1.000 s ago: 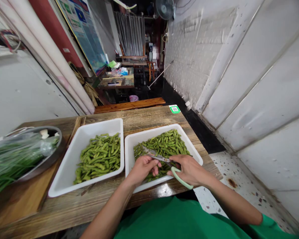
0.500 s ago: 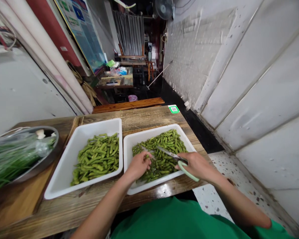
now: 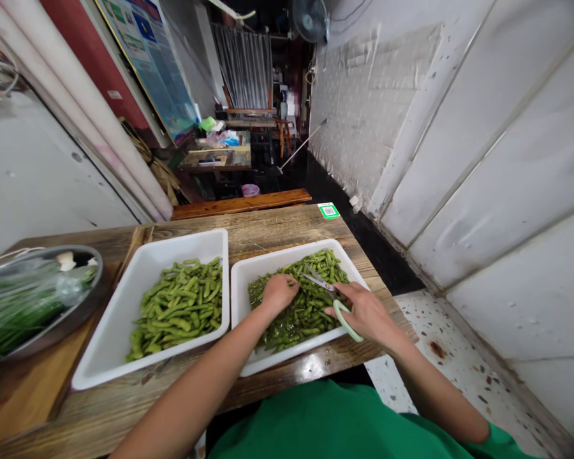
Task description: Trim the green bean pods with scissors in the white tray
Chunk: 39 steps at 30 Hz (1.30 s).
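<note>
Over green pods (image 3: 310,311) in the right tray (image 3: 239,288), scissors (image 3: 324,284) are clamped in the fingers of the right hand (image 3: 366,311); whether a pod is pinched by the left hand (image 3: 278,292), its fingers curled, cannot be told.

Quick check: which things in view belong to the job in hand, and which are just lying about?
In the job: scissors in the right hand; green pods by the left hand; right tray holding them; probably the left tray of pods.

Apparently just lying about: metal bowl of bagged greens; wooden board; QR-code card.
</note>
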Motion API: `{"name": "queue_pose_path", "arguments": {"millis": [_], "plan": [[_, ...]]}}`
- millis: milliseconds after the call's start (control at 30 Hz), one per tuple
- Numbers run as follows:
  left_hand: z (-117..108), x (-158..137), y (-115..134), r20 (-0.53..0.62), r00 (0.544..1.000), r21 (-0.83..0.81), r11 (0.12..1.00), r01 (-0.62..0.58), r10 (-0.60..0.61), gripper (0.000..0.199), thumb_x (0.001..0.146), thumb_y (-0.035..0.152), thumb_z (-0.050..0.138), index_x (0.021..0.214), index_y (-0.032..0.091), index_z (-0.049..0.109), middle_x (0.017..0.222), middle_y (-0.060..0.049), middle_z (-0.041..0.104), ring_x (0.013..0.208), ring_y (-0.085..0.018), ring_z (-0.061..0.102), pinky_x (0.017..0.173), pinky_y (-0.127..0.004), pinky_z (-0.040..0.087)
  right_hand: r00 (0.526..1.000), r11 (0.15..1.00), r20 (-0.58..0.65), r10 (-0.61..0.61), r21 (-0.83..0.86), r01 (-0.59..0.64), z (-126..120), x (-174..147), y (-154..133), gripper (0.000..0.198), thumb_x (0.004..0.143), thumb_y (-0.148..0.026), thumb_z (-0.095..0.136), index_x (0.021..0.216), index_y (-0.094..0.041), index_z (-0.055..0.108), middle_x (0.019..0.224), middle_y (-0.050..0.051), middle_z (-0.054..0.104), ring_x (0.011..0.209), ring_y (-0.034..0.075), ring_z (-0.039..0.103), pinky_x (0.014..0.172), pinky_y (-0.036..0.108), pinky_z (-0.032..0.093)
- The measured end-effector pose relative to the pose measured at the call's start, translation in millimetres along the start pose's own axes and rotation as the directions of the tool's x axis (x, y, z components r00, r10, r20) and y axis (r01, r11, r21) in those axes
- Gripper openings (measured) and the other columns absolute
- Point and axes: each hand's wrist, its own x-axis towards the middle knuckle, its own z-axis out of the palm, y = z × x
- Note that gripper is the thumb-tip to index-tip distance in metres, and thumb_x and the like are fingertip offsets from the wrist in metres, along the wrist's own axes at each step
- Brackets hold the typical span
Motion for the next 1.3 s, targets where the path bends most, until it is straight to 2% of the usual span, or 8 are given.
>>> {"name": "queue_pose_path", "arguments": {"millis": [100,200,300,467,567,667,967,1300], "plan": [[-14.2,-5.7,-0.5,0.043,0.998,-0.284,0.957,0.065,-0.055,0.010,0.060,0.027,0.059,0.063,0.018,0.060,0.055,0.000,0.058,0.053,-0.012,0.051,0.052,-0.021,0.034,1.000,1.000,0.006,-0.019,-0.008,0.019,-1.2,9.8,3.7,0.047,0.072,-0.047,0.050,0.109,-0.018,0.052,0.081,0.006,0.056,0.067,0.015,0.052,0.063,0.025,0.040],[-28.1,-14.1,0.4,0.244,0.966,-0.605,0.765,0.220,-0.085,0.017,0.064,0.030,0.057,0.070,0.015,0.054,0.057,0.000,0.057,0.052,-0.010,0.051,0.048,-0.019,0.035,0.997,0.998,0.051,-0.061,-0.019,0.062,-2.0,24.4,4.2,0.047,0.071,-0.048,0.051,0.106,-0.017,0.055,0.077,0.005,0.057,0.065,0.014,0.053,0.062,0.024,0.039],[-37.1,-23.2,1.6,0.304,0.952,-0.745,0.618,0.250,-0.019,0.021,0.064,0.027,0.061,0.078,0.014,0.053,0.064,-0.001,0.058,0.058,-0.009,0.054,0.053,-0.019,0.040,0.986,0.991,0.104,-0.131,0.020,0.130,-0.4,38.6,1.7,0.046,0.069,-0.049,0.054,0.104,-0.018,0.057,0.076,0.005,0.059,0.067,0.015,0.053,0.062,0.023,0.038],[-41.7,-35.0,3.2,0.338,0.941,-0.795,0.532,0.292,-0.012,0.024,0.066,0.023,0.062,0.086,0.013,0.054,0.068,-0.003,0.060,0.064,-0.009,0.056,0.059,-0.019,0.044,0.971,0.977,0.116,-0.208,0.077,0.200,3.0,47.8,-4.2,0.048,0.068,-0.049,0.054,0.103,-0.017,0.057,0.075,0.005,0.060,0.068,0.015,0.054,0.062,0.023,0.038],[-42.1,-38.8,4.0,0.343,0.939,-0.826,0.463,0.322,-0.041,0.022,0.067,0.019,0.062,0.086,0.013,0.053,0.077,-0.007,0.063,0.075,-0.013,0.059,0.066,-0.023,0.046,0.969,0.974,0.129,-0.211,0.106,0.198,3.1,45.4,-6.1,0.046,0.069,-0.049,0.054,0.103,-0.018,0.057,0.076,0.004,0.060,0.069,0.015,0.054,0.062,0.023,0.038],[-42.9,-40.2,4.7,0.316,0.947,-0.858,0.410,0.307,-0.048,0.022,0.068,0.015,0.060,0.088,0.013,0.053,0.077,-0.007,0.064,0.075,-0.012,0.060,0.068,-0.023,0.047,0.969,0.976,0.139,-0.204,0.110,0.190,2.7,41.5,-7.5,0.051,0.067,-0.049,0.056,0.106,-0.017,0.054,0.078,0.005,0.059,0.071,0.015,0.053,0.064,0.024,0.038],[-41.1,-48.0,8.1,0.347,0.938,-0.878,0.351,0.326,-0.005,0.018,0.067,0.013,0.061,0.083,0.011,0.053,0.079,-0.008,0.064,0.076,-0.013,0.060,0.069,-0.023,0.048,0.968,0.974,0.152,-0.201,0.136,0.181,2.4,35.7,-19.2,0.053,0.070,-0.052,0.050,0.108,-0.017,0.053,0.085,0.007,0.060,0.074,0.016,0.054,0.065,0.025,0.038],[-37.5,-53.4,2.9,0.327,0.944,-0.896,0.299,0.327,-0.052,0.017,0.067,0.008,0.060,0.082,0.012,0.053,0.070,-0.004,0.063,0.066,-0.009,0.060,0.063,-0.017,0.048,0.963,0.974,0.186,-0.196,0.151,0.169,0.9,26.9,-24.0,0.053,0.067,-0.055,0.051,0.102,-0.017,0.057,0.073,0.004,0.060,0.062,0.013,0.052,0.056,0.022,0.037]]}}
